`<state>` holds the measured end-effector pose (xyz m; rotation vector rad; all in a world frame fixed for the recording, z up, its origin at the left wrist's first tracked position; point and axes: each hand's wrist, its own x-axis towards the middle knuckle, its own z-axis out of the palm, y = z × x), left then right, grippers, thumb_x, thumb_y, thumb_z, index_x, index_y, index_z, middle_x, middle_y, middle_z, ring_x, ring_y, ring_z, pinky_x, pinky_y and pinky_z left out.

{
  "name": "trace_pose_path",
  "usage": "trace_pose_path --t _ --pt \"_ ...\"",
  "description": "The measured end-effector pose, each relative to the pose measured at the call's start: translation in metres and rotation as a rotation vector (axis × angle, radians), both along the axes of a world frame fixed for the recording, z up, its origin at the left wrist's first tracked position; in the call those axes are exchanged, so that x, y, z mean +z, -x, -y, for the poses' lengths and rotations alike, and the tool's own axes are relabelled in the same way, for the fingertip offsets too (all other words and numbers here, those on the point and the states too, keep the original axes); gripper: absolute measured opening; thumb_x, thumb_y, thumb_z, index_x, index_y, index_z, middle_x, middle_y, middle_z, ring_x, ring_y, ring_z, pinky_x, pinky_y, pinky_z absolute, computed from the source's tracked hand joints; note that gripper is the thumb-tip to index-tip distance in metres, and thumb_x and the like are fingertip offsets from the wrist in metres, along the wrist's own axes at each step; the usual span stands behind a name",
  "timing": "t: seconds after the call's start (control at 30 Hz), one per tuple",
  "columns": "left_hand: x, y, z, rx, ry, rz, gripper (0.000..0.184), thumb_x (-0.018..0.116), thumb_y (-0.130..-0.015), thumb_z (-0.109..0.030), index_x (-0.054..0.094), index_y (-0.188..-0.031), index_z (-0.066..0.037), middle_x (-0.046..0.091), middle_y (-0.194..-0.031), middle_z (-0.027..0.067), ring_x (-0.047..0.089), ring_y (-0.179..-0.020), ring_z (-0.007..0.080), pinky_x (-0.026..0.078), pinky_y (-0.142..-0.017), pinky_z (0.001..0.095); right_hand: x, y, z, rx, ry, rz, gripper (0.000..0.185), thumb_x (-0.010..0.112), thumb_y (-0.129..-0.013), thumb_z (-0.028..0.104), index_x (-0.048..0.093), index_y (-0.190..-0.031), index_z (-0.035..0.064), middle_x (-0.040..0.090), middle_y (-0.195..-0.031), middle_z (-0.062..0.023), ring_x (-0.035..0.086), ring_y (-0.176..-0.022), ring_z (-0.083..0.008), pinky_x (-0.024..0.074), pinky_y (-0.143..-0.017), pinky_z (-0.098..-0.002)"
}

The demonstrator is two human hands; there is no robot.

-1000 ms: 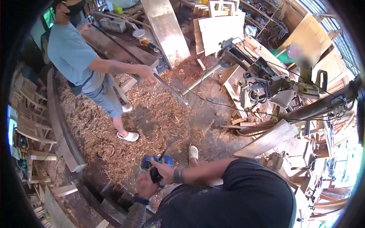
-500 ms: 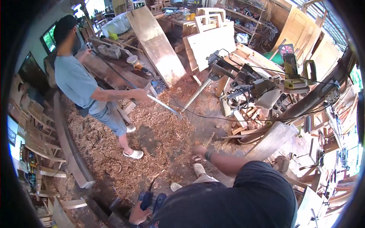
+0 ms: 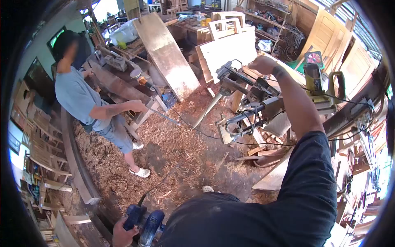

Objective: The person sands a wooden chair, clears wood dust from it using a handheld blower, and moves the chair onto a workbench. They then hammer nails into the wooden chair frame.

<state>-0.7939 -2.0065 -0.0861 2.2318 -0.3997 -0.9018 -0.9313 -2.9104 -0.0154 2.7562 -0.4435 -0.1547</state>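
Blue power tool (image 3: 135, 216) gripped in left hand (image 3: 122, 234); right hand (image 3: 262, 64) held near machine (image 3: 231, 81), grip not discernible; shelves (image 3: 282, 29) filled with clutter.

I see the blue power tool (image 3: 135, 217) held tilted, its smooth rounded section beside a darker one, its lower end cut off by my view. It sits near-left of the dark metal machine (image 3: 269, 89), well apart. Its black cord (image 3: 142, 200) leaves the upper end, curving toward that machine.
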Motion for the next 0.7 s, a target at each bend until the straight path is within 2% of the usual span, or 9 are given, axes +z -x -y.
trace_pose_path --t 0.1,0.17,0.23,0.3,0.4,0.5,0.57,0.63,0.7 --pt "0.008 -0.010 0.035 -0.004 0.134 -0.033 0.037 0.082 -0.075 -0.008 0.071 -0.109 0.001 0.073 -0.094 0.0028 0.067 -0.086 0.0112 0.054 -0.080 0.0285 0.001 0.044 0.011 -0.500 -0.047 -0.167 0.055 0.071 -0.090 0.048 0.073 -0.119 0.0019 0.074 -0.120 -0.0194 0.072 -0.109 -0.0338 0.0564 -0.094 -0.0451" --pt "0.015 -0.019 0.056 0.044 0.165 -0.150 0.042 0.082 -0.072 -0.008 0.070 -0.111 0.001 0.073 -0.093 0.0036 0.067 -0.084 0.0131 0.055 -0.079 0.0305 -0.018 0.080 0.036 -0.705 -0.047 -0.062 0.056 0.078 -0.084 0.050 0.076 -0.116 0.0038 0.074 -0.117 -0.0196 0.072 -0.104 -0.0361 0.0573 -0.091 -0.0461" --pt "0.027 -0.034 0.073 -0.059 0.152 -0.134 0.046 0.084 -0.072 -0.013 0.070 -0.114 0.001 0.071 -0.089 0.0038 0.066 -0.079 0.0151 0.054 -0.073 0.0321 -0.023 0.111 0.034 -0.814 0.001 0.018 0.053 0.081 -0.080 0.049 0.079 -0.109 0.0044 0.076 -0.111 -0.0176 0.073 -0.104 -0.0337 0.0571 -0.094 -0.0430" --pt "0.025 -0.054 0.083 -0.075 0.216 -0.222 0.048 0.080 -0.070 -0.002 0.071 -0.118 0.001 0.070 -0.089 -0.0001 0.063 -0.079 0.0095 0.053 -0.073 0.0278 -0.034 0.134 0.057 -0.896 -0.052 -0.094 0.053 0.082 -0.079 0.049 0.079 -0.109 0.0051 0.077 -0.112 -0.0161 0.073 -0.105 -0.0320 0.0569 -0.095 -0.0415" --pt "0.047 -0.081 0.127 -0.112 0.174 -0.360 0.053 0.080 -0.071 -0.002 0.069 -0.123 0.002 0.073 -0.101 0.0045 0.068 -0.090 0.0127 0.055 -0.084 0.0299 -0.044 0.138 0.091 -0.930 -0.082 -0.199 0.053 0.083 -0.078 0.048 0.079 -0.111 0.0060 0.076 -0.116 -0.0147 0.073 -0.106 -0.0306 0.0567 -0.096 -0.0409" --pt "0.046 -0.083 0.170 -0.049 0.405 -0.463 0.055 0.078 -0.073 -0.002 0.066 -0.126 0.005 0.074 -0.107 0.0076 0.070 -0.097 0.0156 0.056 -0.090 0.0333 -0.050 0.123 0.103 -0.884 -0.072 -0.228 0.058 0.081 -0.081 0.052 0.078 -0.115 0.0052 0.076 -0.118 -0.0151 0.073 -0.105 -0.0325 0.0561 -0.097 -0.0421" --pt "0.060 -0.070 0.204 0.045 0.458 -0.466 0.053 0.076 -0.074 -0.001 0.065 -0.125 0.008 0.074 -0.111 0.0108 0.071 -0.101 0.0201 0.056 -0.095 0.0359 -0.059 0.108 0.117 -0.848 -0.176 -0.372 0.058 0.079 -0.084 0.048 0.075 -0.122 0.0039 0.071 -0.131 -0.0137 0.068 -0.119 -0.0324 0.0538 -0.103 -0.0423" --pt "0.067 -0.061 0.227 0.153 0.477 -0.417 0.053 0.075 -0.074 -0.001 0.064 -0.125 0.008 0.074 -0.111 0.0118 0.071 -0.102 0.0220 0.055 -0.097 0.0369 -0.098 0.106 0.170 -0.670 -0.178 -0.538 0.062 0.076 -0.087 0.052 0.073 -0.125 0.0023 0.072 -0.129 -0.0130 0.067 -0.120 -0.0320 0.0537 -0.101 -0.0430" --pt "0.067 -0.049 0.252 0.228 0.534 -0.367 0.054 0.072 -0.071 -0.002 0.065 -0.123 0.006 0.074 -0.110 0.0114 0.072 -0.099 0.0229 0.055 -0.096 0.0375 -0.104 0.096 0.187 -0.833 -0.367 -0.425 0.054 0.077 -0.088 0.048 0.075 -0.117 0.0020 0.075 -0.117 -0.0152 0.072 -0.101 -0.0303 0.0562 -0.090 -0.0433"
